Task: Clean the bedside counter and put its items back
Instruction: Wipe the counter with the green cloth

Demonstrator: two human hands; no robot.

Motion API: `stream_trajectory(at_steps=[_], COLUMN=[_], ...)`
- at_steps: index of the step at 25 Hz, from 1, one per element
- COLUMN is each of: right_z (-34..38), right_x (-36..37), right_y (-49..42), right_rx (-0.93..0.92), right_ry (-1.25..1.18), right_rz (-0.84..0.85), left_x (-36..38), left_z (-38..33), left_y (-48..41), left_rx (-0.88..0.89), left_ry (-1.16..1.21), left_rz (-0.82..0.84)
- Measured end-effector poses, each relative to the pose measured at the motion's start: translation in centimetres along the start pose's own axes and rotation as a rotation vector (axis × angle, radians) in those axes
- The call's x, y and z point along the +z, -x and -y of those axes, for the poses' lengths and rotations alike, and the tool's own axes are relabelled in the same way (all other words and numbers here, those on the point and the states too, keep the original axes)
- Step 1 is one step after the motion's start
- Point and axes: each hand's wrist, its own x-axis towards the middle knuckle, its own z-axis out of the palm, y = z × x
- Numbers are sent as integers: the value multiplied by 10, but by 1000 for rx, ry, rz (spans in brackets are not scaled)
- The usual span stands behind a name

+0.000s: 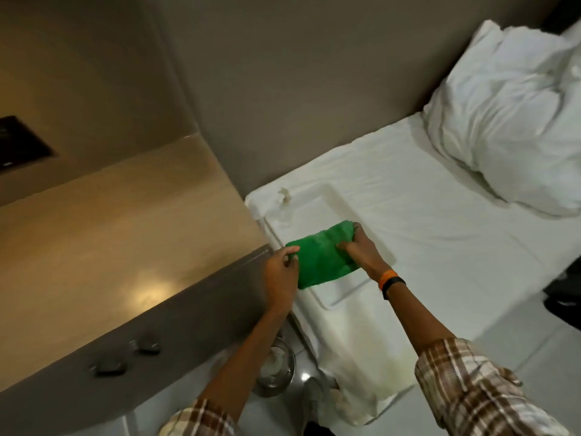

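Both hands are on a green cloth that's sitting on a white tray, and the tray is lying on the white bed right at the corner nearest the counter; the left hand has its fingers pinched onto the cloth's left edge, and the right hand is clamped down on the right side with fingers curled into the fabric, so the hands are apart with the bunched cloth between them; the right wrist has an orange band and a black band just behind it, and both arms come out of plaid sleeves; the bedside counter is to the left, a glossy beige top with a light reflection on it and a grey front edge carrying two dark knobs; there's a small crumpled white bit just past the tray's far corner, can't tell what it is; a rumpled white pillow sits at the head of the bed, well apart from the tray; down on the floor between the counter and the bed there's a round metal bin, partly hidden by the left forearm.
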Motion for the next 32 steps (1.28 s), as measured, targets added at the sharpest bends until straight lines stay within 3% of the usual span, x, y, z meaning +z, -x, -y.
stream_trajectory(at_steps=[4, 8, 10, 14, 17, 23, 28, 32], right_z=[-57, -123, -149, -191, -200, -100, 20, 108], right_x=[-14, -6, -3, 8, 12, 0, 7, 60], right_y=[-56, -119, -139, -159, -149, -78, -11, 19], right_rx=[-30, -91, -76, -109, -217, -471, -701, -926], right_ry=[332, 524, 586, 930, 1096, 1091, 949, 872], right_rz=[-96, -142, -146, -164, -122, -281, -344, -292], left_x=[82, 154, 180, 208, 203, 119, 4, -102], left_z=[48, 105, 127, 163, 163, 61, -37, -47], left_y=[-27, -51, -62, -76, -74, -57, -45, -47], left_rx=[-123, -90, -34, 193, 313, 653, 587, 537], left_ry=[-125, -175, -256, -779, -963, -833, -810, -914], left_rz=[200, 301, 368, 476, 517, 196, -25, -201])
